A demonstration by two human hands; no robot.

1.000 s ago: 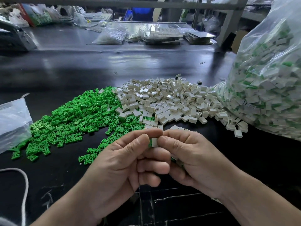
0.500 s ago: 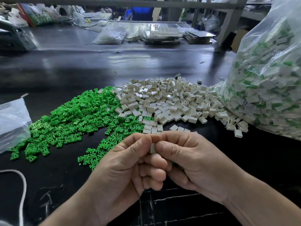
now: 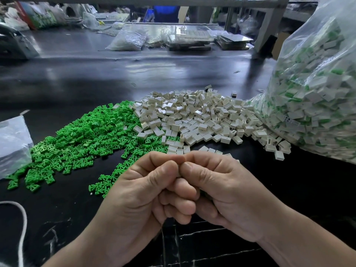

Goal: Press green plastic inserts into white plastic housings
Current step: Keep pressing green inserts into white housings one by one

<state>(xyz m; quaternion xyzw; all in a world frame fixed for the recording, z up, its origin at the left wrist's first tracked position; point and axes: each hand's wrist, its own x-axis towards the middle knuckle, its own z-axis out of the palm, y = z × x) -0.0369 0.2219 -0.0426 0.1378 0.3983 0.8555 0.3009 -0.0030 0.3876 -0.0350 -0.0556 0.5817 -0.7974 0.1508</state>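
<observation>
My left hand (image 3: 146, 191) and my right hand (image 3: 227, 189) are pushed together at the near middle of the black table (image 3: 115, 78), fingers curled, thumbs and forefingers meeting tip to tip. The small white housing they pinch is hidden between the fingertips. A pile of green inserts (image 3: 86, 139) spreads beyond my left hand. A pile of white housings (image 3: 198, 116) lies beyond and to the right of both hands, touching the green pile.
A big clear bag of assembled white-and-green parts (image 3: 317, 97) fills the right side. A small plastic bag (image 3: 11, 143) lies at the left edge, a white cord (image 3: 21, 228) at the near left. Bags and trays crowd the far table.
The hands have closed tighter against each other and sunk slightly. The white housing that showed between the thumbs is now covered by the fingertips.
</observation>
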